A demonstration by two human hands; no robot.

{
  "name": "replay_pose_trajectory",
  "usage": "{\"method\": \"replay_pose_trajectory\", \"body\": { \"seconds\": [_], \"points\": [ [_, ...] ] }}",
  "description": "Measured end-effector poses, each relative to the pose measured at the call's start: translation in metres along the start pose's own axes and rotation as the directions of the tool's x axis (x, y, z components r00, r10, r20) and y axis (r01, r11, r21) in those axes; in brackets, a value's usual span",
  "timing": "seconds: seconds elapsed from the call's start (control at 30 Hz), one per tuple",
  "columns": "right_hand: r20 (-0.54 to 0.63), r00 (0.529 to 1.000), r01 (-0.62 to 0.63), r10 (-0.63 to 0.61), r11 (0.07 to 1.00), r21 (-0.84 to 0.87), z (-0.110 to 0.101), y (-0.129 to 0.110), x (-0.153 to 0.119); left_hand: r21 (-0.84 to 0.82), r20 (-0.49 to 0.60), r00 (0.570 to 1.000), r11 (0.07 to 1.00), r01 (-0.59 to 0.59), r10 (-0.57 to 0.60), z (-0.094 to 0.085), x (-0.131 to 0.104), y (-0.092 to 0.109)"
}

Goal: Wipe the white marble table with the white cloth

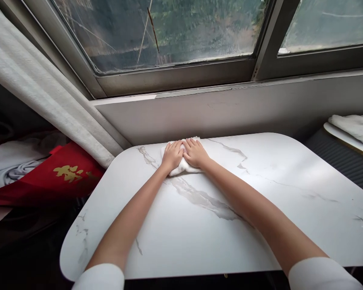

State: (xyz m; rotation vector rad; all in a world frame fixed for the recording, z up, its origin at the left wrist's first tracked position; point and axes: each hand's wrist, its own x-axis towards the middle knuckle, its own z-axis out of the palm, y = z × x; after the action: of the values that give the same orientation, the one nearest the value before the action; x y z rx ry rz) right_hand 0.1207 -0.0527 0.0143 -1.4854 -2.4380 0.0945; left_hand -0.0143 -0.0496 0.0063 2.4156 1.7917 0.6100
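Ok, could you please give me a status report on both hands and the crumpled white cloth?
Left hand, right hand: both on the cloth.
Cloth on white marble-patterned tabletop, near far edge.
Pale fabric curtain by the far-left corner.

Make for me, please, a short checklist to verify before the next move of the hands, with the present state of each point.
1. Left hand resting on the white cloth: ok.
2. Right hand on the same cloth, close beside the left: ok.
3. Cloth well away from the far edge of the marble-patterned tabletop: not ok, it lies right by that edge.
4. White sleeves clear of the cloth: ok, the forearms are bare.
5. Curtain clear of both hands: ok, it hangs off to the left.
6. Cloth damp or dry: cannot tell.
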Motion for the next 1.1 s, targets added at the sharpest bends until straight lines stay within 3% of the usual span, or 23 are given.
{"method": "replay_pose_trajectory", "body": {
  "seconds": [0.17, 0.47, 0.63, 0.93, 1.03, 1.1],
  "points": [
    [-0.037, 0.998, -0.051, 0.050, 0.999, -0.010, 0.001, 0.013, 0.004, 0.012, 0.016, 1.000, 1.000, -0.006, 0.005, 0.008, 0.019, 0.006],
    [-0.022, 0.996, -0.090, 0.089, 0.994, -0.066, -0.005, 0.008, -0.030, 0.029, 0.048, 0.999, 1.000, -0.005, 0.003, 0.003, -0.006, 0.030],
    [-0.024, 0.998, -0.060, 0.057, 0.992, -0.109, -0.015, -0.001, -0.084, 0.041, 0.049, 0.998, 0.998, -0.037, 0.035, -0.001, -0.054, 0.059],
    [-0.059, 0.991, 0.105, -0.117, 0.978, -0.179, -0.034, -0.026, -0.233, 0.034, 0.078, 0.979, 0.981, -0.189, 0.186, -0.018, -0.185, 0.135],
    [-0.099, 0.982, 0.142, -0.163, 0.972, -0.188, -0.040, -0.031, -0.267, 0.017, 0.117, 0.951, 0.957, -0.290, 0.286, -0.024, -0.209, 0.149],
    [-0.099, 0.982, 0.139, -0.160, 0.972, -0.191, -0.043, -0.030, -0.277, 0.004, 0.148, 0.938, 0.948, -0.317, 0.313, -0.025, -0.213, 0.153]
  ]
}}
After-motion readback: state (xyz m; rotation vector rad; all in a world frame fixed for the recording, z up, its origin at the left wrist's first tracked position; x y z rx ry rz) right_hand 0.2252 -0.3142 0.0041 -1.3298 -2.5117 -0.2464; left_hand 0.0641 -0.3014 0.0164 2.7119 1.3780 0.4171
